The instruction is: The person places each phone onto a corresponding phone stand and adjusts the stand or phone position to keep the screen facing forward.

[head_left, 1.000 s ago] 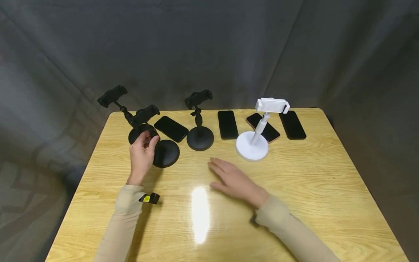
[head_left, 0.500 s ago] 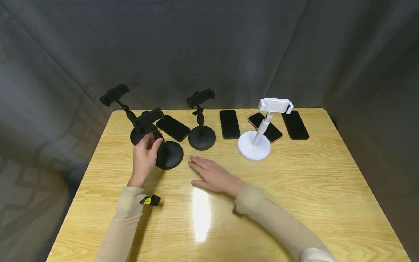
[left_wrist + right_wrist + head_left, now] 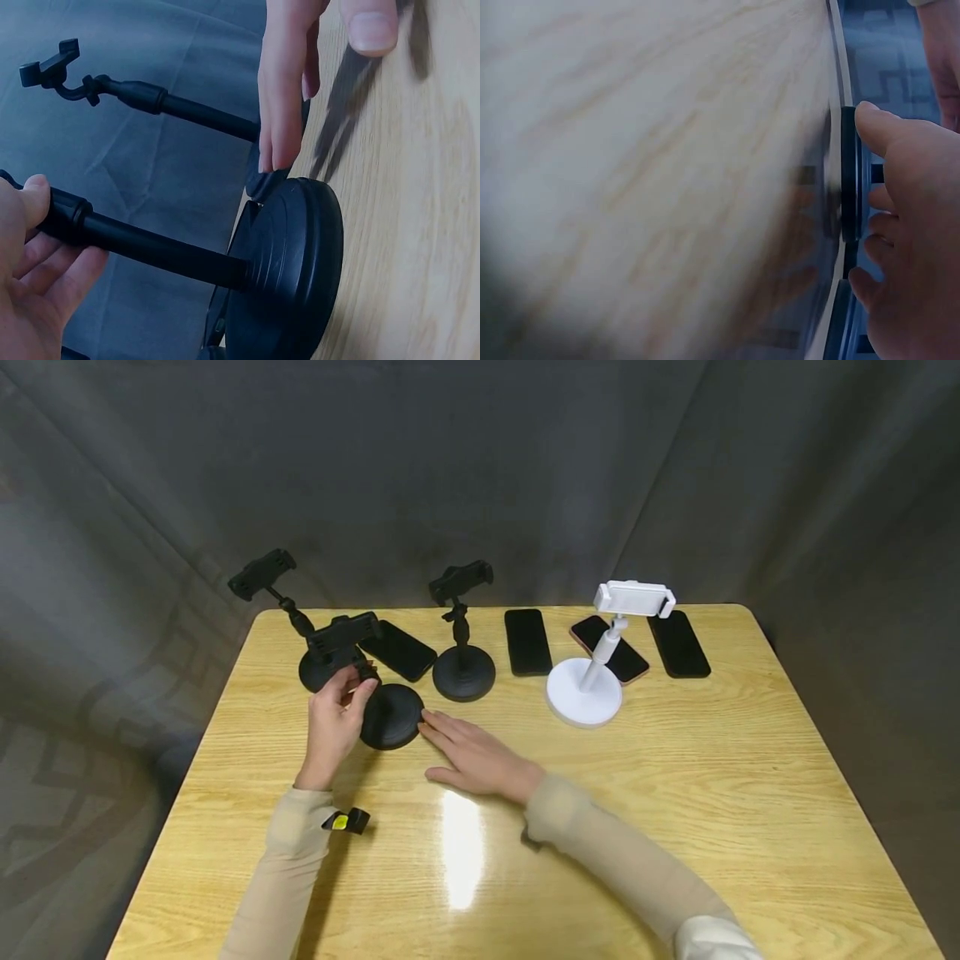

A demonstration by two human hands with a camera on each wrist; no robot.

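Observation:
My left hand [image 3: 332, 729] grips the upper post of a black phone stand [image 3: 396, 720], whose round base is low at the table. In the left wrist view the thumb and fingers wrap the collar at the top of the post [image 3: 165, 251]. The clamp of this stand overlaps another black phone stand [image 3: 264, 573] behind it. My right hand [image 3: 480, 758] lies with fairly straight fingers, their tips at the right edge of the base; whether they touch it I cannot tell. In the right wrist view the right hand [image 3: 922, 210] is close beside the dark base rim [image 3: 850, 180].
A third black phone stand [image 3: 463, 675] and a white phone stand [image 3: 583, 693] stand farther right. Several dark phones lie along the back, including a phone [image 3: 528, 643] between those stands and a phone [image 3: 678, 645] at the right. A grey curtain [image 3: 480, 477] rises behind the wooden table [image 3: 720, 810].
My right hand has moved left across the table to the base of the held stand. My left hand and that stand have shifted slightly right.

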